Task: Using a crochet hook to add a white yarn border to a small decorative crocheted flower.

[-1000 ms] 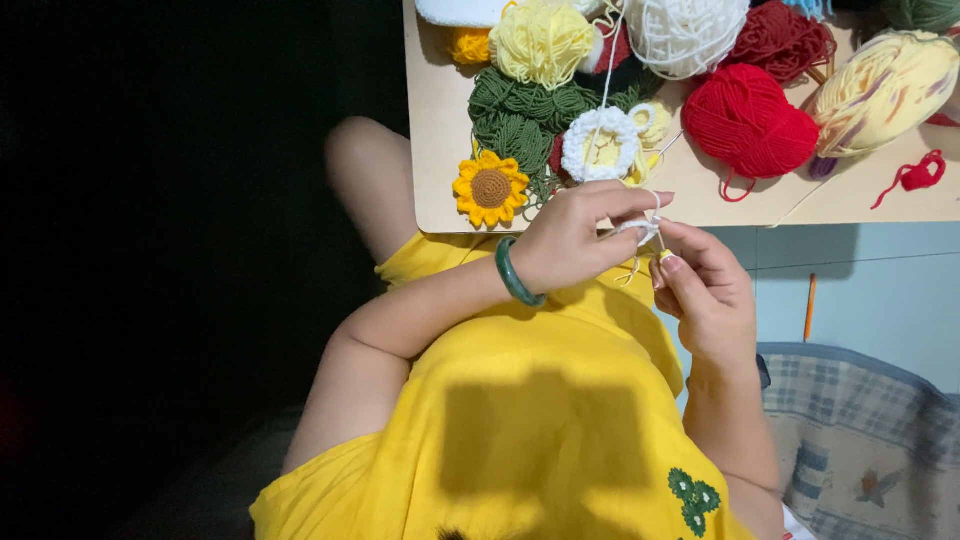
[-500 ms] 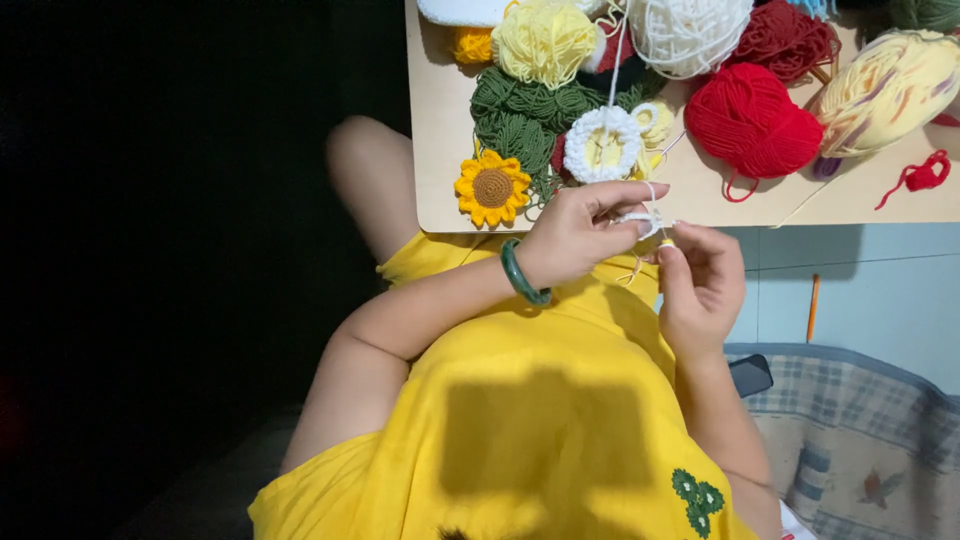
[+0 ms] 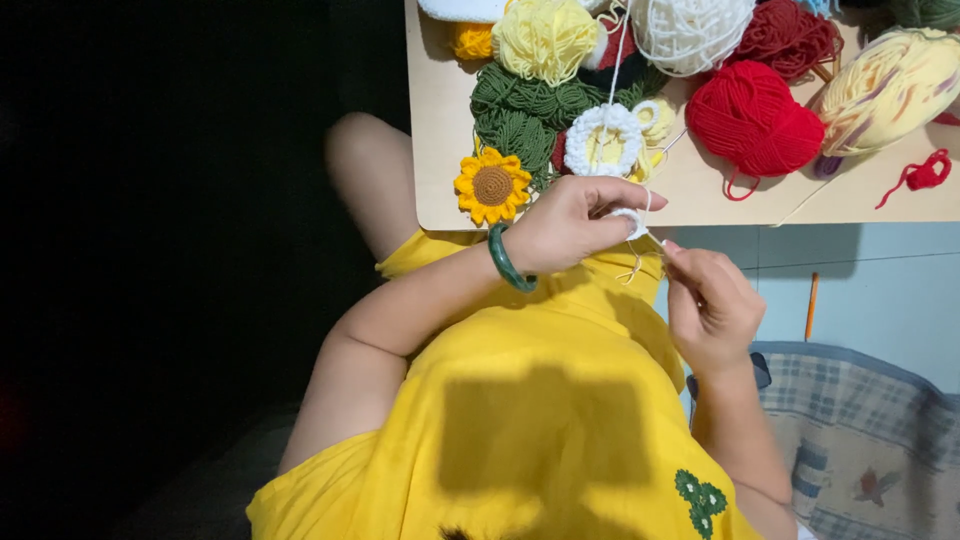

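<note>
My left hand [image 3: 568,226], with a green bangle [image 3: 506,260] on the wrist, is closed on a small white crochet piece [image 3: 631,219] just below the front edge of the wooden board [image 3: 436,130]. My right hand [image 3: 712,306] sits close to its right, fingers pinched on something thin near the piece; I cannot tell whether it is a hook or yarn. A white strand [image 3: 616,60] runs up from the piece toward the white yarn ball [image 3: 692,30].
On the board lie a crocheted sunflower [image 3: 491,186], a white-and-yellow flower [image 3: 604,140], green leaves [image 3: 525,110], and red [image 3: 755,112], pale yellow [image 3: 545,38] and variegated [image 3: 888,90] yarn balls. An orange pencil [image 3: 810,305] and a checked mat [image 3: 860,440] lie on the floor at the right.
My right hand rose slightly toward the crochet piece, then dropped a little down and right. My left hand kept its hold almost in place.
</note>
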